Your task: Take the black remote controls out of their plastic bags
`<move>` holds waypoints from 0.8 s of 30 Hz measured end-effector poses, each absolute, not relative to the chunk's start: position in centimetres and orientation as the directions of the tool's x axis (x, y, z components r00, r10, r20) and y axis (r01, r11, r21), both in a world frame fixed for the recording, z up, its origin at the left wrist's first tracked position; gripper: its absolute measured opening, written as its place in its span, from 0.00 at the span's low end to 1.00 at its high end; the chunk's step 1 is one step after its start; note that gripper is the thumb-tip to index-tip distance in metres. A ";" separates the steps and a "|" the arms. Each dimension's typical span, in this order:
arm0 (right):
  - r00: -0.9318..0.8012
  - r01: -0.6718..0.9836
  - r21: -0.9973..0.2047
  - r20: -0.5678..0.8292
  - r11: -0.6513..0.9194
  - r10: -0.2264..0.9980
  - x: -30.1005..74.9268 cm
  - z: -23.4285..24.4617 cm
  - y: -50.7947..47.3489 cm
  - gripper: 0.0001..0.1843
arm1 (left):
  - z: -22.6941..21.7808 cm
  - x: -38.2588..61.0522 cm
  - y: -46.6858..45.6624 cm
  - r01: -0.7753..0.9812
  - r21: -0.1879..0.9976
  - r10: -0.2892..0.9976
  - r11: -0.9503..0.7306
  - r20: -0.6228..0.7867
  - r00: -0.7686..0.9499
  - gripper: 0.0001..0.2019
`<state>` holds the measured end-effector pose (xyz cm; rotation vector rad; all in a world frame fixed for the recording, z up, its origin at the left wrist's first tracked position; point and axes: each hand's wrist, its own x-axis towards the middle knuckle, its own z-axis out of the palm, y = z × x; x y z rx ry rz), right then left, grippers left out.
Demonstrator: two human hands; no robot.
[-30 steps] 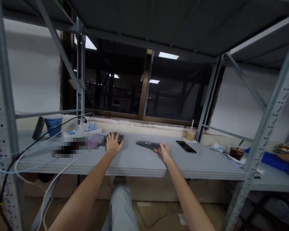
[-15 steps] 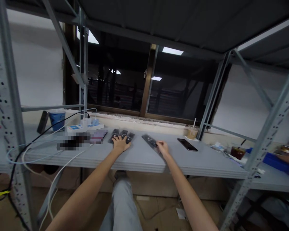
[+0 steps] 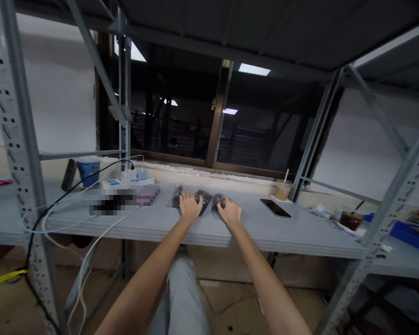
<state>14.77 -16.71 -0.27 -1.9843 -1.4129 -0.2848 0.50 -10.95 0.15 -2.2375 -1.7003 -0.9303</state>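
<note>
Several flat black packets in clear plastic lie on the grey table in front of me. My left hand [image 3: 190, 204] rests on the left-hand group, fingers apart, thumb towards the right. One black packet [image 3: 175, 199] shows to the left of its fingers and a second black packet [image 3: 205, 200] by its thumb. Just to the right, my right hand [image 3: 229, 211] has its fingers bent around another plastic-wrapped packet [image 3: 216, 203], close beside the group. What is inside the packets is too dark to make out.
A phone [image 3: 275, 208] and a drink cup with a straw [image 3: 282, 190] are on the right. At left are a power strip [image 3: 111, 184], cables, a blue cup [image 3: 89, 171] and blurred-out items. Metal shelf posts [image 3: 24, 153] frame both sides; a co-worker's hand shows far right.
My right hand has brought its packet left, near the group, turning it more upright. My left hand has shifted slightly right over the packets, which now lie in a different spread. The view has shifted a little.
</note>
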 end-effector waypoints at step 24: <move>0.232 0.937 -0.347 0.508 -0.050 0.830 15.5 -1.0 -16.5 0.20 | -0.4 0.5 -10.8 0.880 0.178 0.832 -0.440 0.449 0.325 0.25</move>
